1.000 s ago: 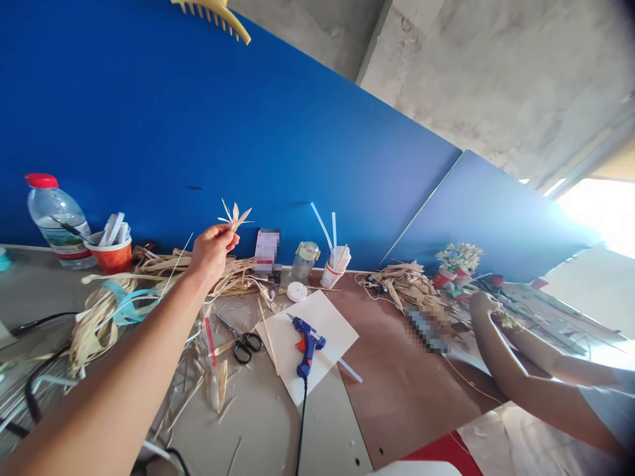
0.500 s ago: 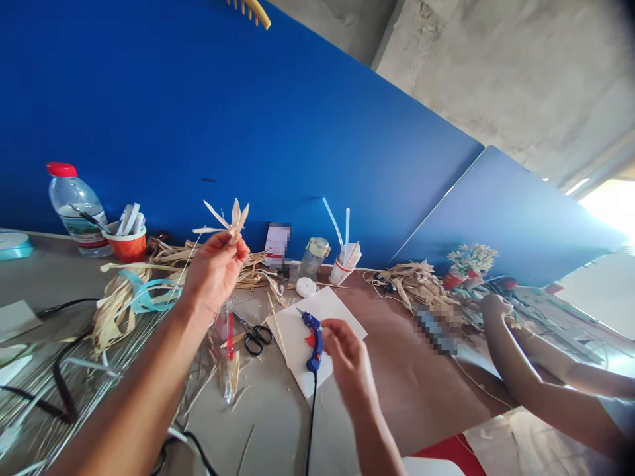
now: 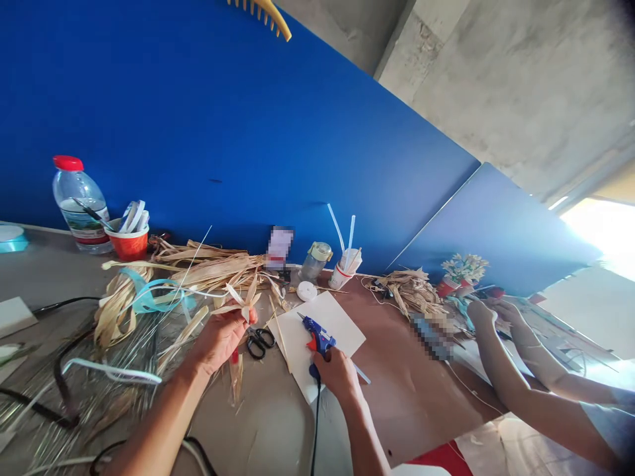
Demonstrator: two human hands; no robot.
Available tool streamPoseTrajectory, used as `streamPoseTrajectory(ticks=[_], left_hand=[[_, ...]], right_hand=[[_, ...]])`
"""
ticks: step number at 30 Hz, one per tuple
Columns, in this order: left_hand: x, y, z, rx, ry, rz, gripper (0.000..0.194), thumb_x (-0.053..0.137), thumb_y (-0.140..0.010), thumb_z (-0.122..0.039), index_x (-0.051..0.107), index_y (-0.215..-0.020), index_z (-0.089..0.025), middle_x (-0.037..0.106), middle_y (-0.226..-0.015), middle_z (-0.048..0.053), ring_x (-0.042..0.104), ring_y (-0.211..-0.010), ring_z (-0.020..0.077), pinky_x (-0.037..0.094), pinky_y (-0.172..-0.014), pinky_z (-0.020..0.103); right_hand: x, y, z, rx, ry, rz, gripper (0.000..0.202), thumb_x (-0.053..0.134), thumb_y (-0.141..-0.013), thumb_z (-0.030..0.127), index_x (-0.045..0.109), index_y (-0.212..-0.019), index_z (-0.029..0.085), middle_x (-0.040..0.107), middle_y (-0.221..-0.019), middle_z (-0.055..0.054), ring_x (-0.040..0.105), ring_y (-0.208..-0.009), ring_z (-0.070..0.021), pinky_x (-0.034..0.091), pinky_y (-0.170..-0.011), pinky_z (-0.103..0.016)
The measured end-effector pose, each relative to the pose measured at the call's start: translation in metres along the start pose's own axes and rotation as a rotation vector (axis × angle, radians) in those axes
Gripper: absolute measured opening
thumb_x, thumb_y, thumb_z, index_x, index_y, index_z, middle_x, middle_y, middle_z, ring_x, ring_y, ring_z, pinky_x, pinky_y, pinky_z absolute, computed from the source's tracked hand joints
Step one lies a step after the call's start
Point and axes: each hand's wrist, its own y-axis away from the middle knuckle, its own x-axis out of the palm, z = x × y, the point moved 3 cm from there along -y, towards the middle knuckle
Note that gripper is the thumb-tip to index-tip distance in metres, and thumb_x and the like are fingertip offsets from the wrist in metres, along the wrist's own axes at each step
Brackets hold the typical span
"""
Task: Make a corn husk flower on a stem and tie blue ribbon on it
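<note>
My left hand (image 3: 223,340) pinches the base of a pale flower (image 3: 244,303) made of dry husk petals, which spread open above the fingertips. My right hand (image 3: 337,373) is wrapped round the handle of a blue glue gun (image 3: 319,336) with an orange trigger. The gun's nozzle points up and left over a white sheet (image 3: 337,317). A translucent glue stick (image 3: 362,375) shows just right of my right hand. Black-handled scissors (image 3: 260,342) lie between my hands, and a thin wooden stick (image 3: 280,337) rests along the sheet's left side.
Dried husks (image 3: 213,271) lie behind my left hand, near a red cup (image 3: 129,242) and a bottle (image 3: 82,208). A glass jar (image 3: 315,261) and a white cup (image 3: 343,272) stand at the back. At right, another person's arms (image 3: 516,390) reach over the table.
My left hand has lowered with the flower. My right hand, empty before, has closed round the glue gun, which is now tilted with its rear end toward the right.
</note>
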Motion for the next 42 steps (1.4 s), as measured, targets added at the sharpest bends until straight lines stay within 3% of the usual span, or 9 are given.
streamPoseTrajectory(ticks=[3, 9, 16, 19, 23, 26, 30, 35, 42], left_hand=[[-0.004, 0.0, 0.002, -0.014, 0.052, -0.005, 0.019, 0.084, -0.058, -0.027, 0.072, -0.067, -0.015, 0.063, -0.065, 0.002, 0.056, -0.069, 0.0134, 0.045, -0.072, 0.029], [-0.012, -0.004, 0.004, -0.075, 0.072, -0.061, 0.018, 0.084, -0.058, -0.024, 0.073, -0.067, -0.013, 0.065, -0.064, 0.003, 0.057, -0.066, 0.0119, 0.046, -0.07, 0.026], [-0.02, -0.006, 0.007, -0.073, 0.076, -0.157, 0.018, 0.085, -0.056, -0.02, 0.072, -0.066, -0.013, 0.068, -0.063, 0.002, 0.056, -0.06, 0.0092, 0.045, -0.062, 0.022], [-0.022, -0.006, 0.006, -0.072, 0.064, -0.23, 0.02, 0.086, -0.055, -0.02, 0.071, -0.066, -0.014, 0.068, -0.062, 0.002, 0.056, -0.058, 0.0088, 0.044, -0.058, 0.021], [-0.023, -0.006, 0.006, -0.071, 0.06, -0.301, 0.024, 0.087, -0.051, -0.021, 0.069, -0.066, -0.015, 0.069, -0.064, 0.002, 0.057, -0.058, 0.0089, 0.043, -0.057, 0.02], [-0.025, -0.007, 0.007, -0.053, 0.046, -0.316, 0.022, 0.086, -0.055, -0.022, 0.068, -0.066, -0.016, 0.068, -0.065, 0.001, 0.055, -0.059, 0.0078, 0.042, -0.057, 0.019], [-0.027, -0.009, 0.007, -0.019, 0.001, -0.325, 0.019, 0.083, -0.058, -0.024, 0.068, -0.067, -0.017, 0.066, -0.067, 0.0, 0.052, -0.059, 0.007, 0.039, -0.055, 0.017], [-0.028, -0.01, 0.008, 0.001, -0.055, -0.347, 0.019, 0.082, -0.059, -0.026, 0.068, -0.068, -0.017, 0.064, -0.067, 0.0, 0.05, -0.057, 0.0074, 0.038, -0.053, 0.018], [-0.026, -0.01, 0.008, 0.002, -0.064, -0.368, 0.022, 0.082, -0.058, -0.025, 0.067, -0.071, -0.016, 0.064, -0.068, 0.0, 0.05, -0.057, 0.0063, 0.038, -0.052, 0.017]], right_hand=[[0.001, -0.001, -0.004, 0.042, -0.149, 0.021, 0.02, 0.051, -0.079, 0.032, 0.054, -0.064, 0.019, 0.069, -0.072, -0.011, 0.066, -0.074, -0.0239, 0.046, -0.063, -0.03], [-0.014, 0.007, 0.023, 0.038, -1.345, 0.305, 0.03, 0.077, -0.058, 0.032, 0.057, -0.074, 0.016, 0.064, -0.067, -0.001, 0.047, -0.043, -0.0068, 0.036, -0.043, -0.02], [-0.03, -0.001, 0.078, -0.05, -1.739, 0.686, 0.027, 0.071, -0.073, 0.035, 0.066, -0.089, 0.014, 0.056, -0.062, 0.002, 0.046, -0.048, -0.0072, 0.043, -0.049, -0.022], [-0.022, -0.001, 0.091, -0.046, -1.758, 0.719, 0.021, 0.075, -0.069, 0.03, 0.065, -0.084, 0.019, 0.065, -0.083, -0.003, 0.053, -0.06, -0.0097, 0.045, -0.054, -0.024], [-0.011, -0.001, 0.101, -0.188, -1.73, 0.705, 0.025, 0.071, -0.071, 0.039, 0.065, -0.091, 0.024, 0.066, -0.102, -0.005, 0.041, -0.051, -0.0078, 0.039, -0.05, -0.024], [-0.006, -0.001, 0.102, -0.296, -1.673, 0.701, 0.035, 0.065, -0.073, 0.052, 0.067, -0.092, 0.023, 0.066, -0.095, -0.005, 0.039, -0.051, -0.0089, 0.038, -0.053, -0.027], [-0.001, 0.0, 0.096, -0.398, -1.484, 0.685, 0.037, 0.073, -0.067, 0.048, 0.069, -0.088, 0.018, 0.062, -0.082, -0.006, 0.043, -0.056, -0.0112, 0.035, -0.054, -0.027], [0.013, 0.003, 0.087, -0.505, -1.135, 0.558, 0.037, 0.067, -0.077, 0.049, 0.066, -0.098, 0.019, 0.057, -0.073, -0.002, 0.044, -0.059, -0.012, 0.033, -0.055, -0.026], [0.021, 0.013, 0.093, -0.657, -0.739, 0.387, 0.037, 0.054, -0.084, 0.052, 0.063, -0.089, 0.016, 0.061, -0.078, -0.004, 0.053, -0.07, -0.0165, 0.044, -0.064, -0.028]])
